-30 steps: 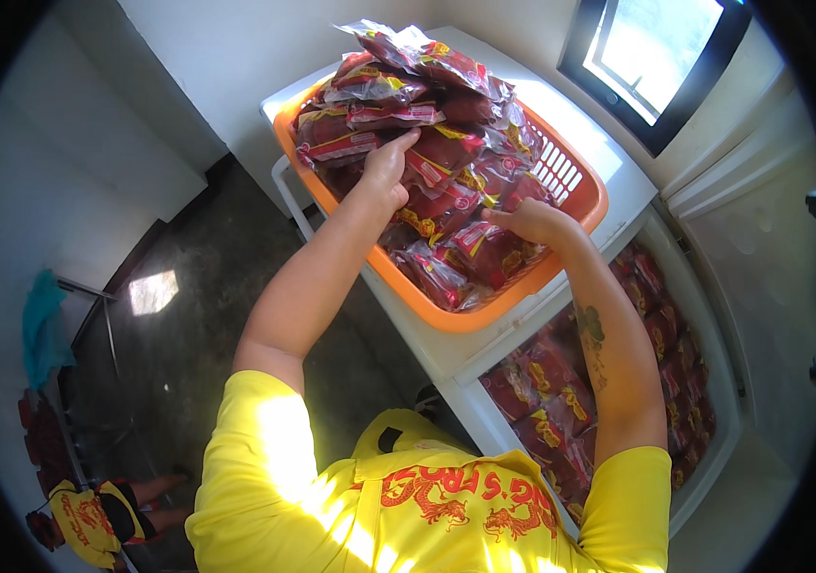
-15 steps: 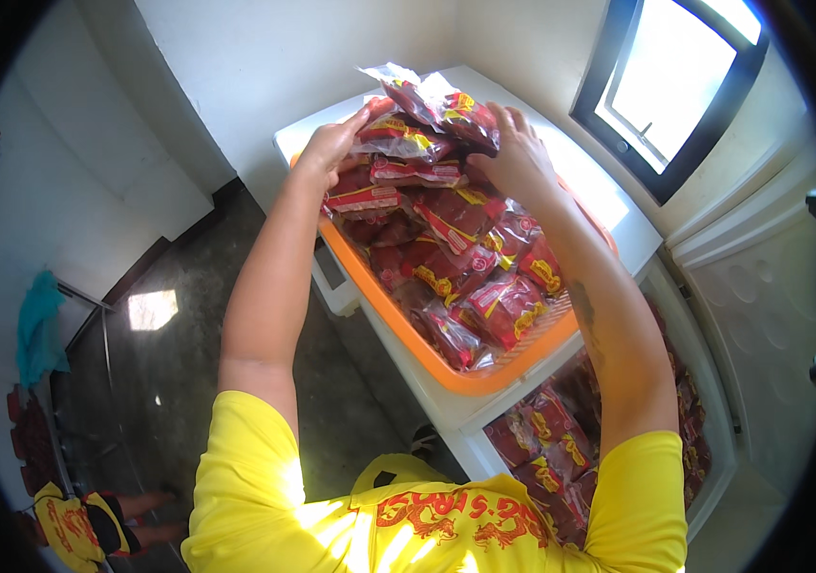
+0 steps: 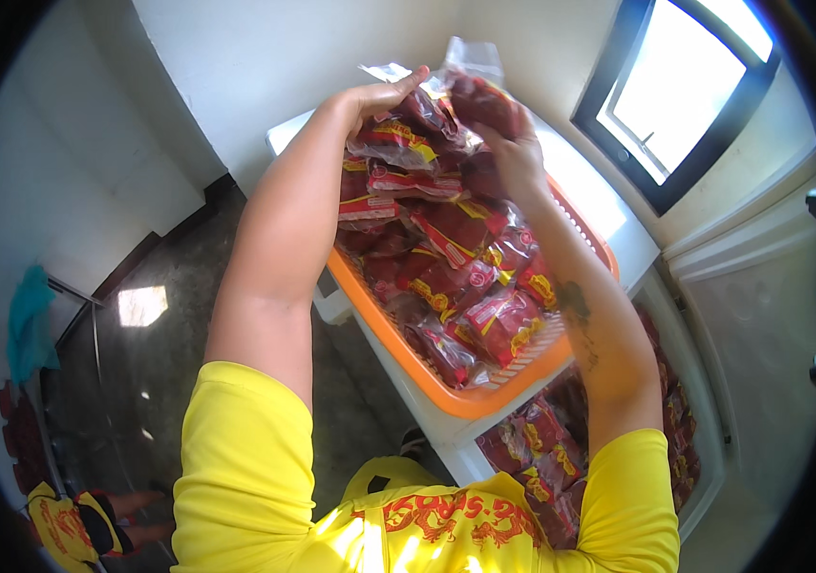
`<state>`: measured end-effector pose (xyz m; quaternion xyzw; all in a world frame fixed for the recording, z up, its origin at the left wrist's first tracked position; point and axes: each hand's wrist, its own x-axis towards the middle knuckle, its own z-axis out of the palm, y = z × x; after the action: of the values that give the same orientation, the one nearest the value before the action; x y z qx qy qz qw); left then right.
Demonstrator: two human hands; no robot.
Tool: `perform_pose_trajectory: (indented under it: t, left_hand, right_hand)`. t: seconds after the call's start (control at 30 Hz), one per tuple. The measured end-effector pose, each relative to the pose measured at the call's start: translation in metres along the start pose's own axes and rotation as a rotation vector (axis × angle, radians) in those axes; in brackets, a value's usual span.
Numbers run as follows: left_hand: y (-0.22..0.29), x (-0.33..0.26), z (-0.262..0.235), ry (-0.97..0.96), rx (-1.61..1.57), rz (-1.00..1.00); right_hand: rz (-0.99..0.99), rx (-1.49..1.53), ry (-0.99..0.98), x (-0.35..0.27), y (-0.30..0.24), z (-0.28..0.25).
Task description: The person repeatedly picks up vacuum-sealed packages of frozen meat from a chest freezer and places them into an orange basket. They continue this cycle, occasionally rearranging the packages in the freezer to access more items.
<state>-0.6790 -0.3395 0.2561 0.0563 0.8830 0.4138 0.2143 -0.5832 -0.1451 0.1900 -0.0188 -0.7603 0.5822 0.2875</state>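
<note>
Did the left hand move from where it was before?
Yes. The left hand went from the middle of the orange basket to the packets at its far end.
</note>
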Motion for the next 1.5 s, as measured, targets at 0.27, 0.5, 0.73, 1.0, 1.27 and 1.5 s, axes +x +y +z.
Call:
perform_pose_trajectory:
  t: [0.27, 0.5, 0.73, 1.0, 1.27, 1.5]
  left_hand:
    - [-0.034, -0.035, 0.013, -0.252, -0.561, 0.165]
    - [-0.126, -0.091, 0.045, -0.262, -0.999, 0.447]
    - [-0.132, -0.139, 0.125, -0.571, -1.134, 0.285]
    - [-0.087, -0.178, 0.163, -0.404, -0.901, 0.079]
    - [-0.075, -0.222, 0.153, -0.384, -1.129, 0.388]
    - [-0.053, -0.312, 0.224, 0.057, -1.118, 0.29]
  right_hand:
    - [0.011, 0.515, -0.131, -0.045, -0.021, 0.042]
    - [-0.609, 0.304, -0.114, -0.118, -0.047, 0.051]
    - [-0.566, -0.241, 0.271, -0.19, -0.033, -0.028]
    - [0.374, 0.89, 0.149, -0.198, -0.022, -0.073]
    - [-0.159, 0.403, 0.309, -0.247, -0.095, -0.157]
    - [0.201, 0.507, 0.499, -0.436, -0.068, -0.394]
